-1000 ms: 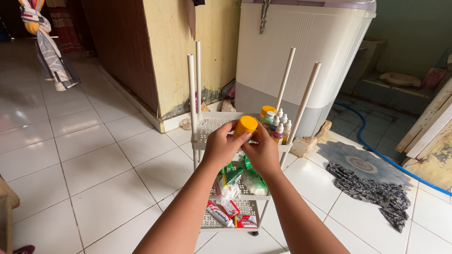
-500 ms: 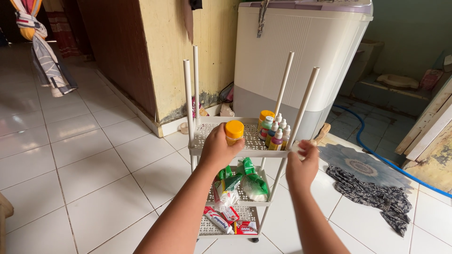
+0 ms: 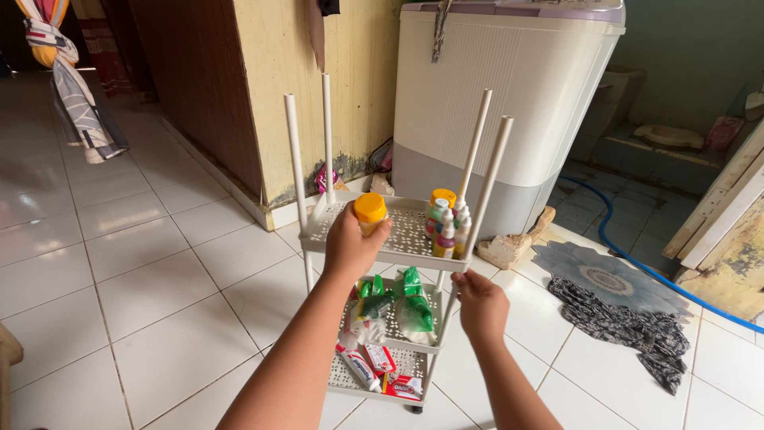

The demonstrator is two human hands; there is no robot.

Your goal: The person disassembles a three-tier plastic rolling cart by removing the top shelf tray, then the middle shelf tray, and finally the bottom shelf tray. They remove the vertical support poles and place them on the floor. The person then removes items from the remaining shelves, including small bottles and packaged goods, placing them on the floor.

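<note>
From the head view, both forearms reach forward and down toward a white three-tier rack standing on the tiled floor. The left hand is curled around a small bottle with a yellow cap, holding it upright over the rack's perforated top shelf, near the left front corner. The right hand sits lower, fingers closed around the rack's front right post just beneath the top shelf. A cluster of small dropper bottles stands at the shelf's right side, well apart from the held bottle. A white washing machine stands behind.
</note>
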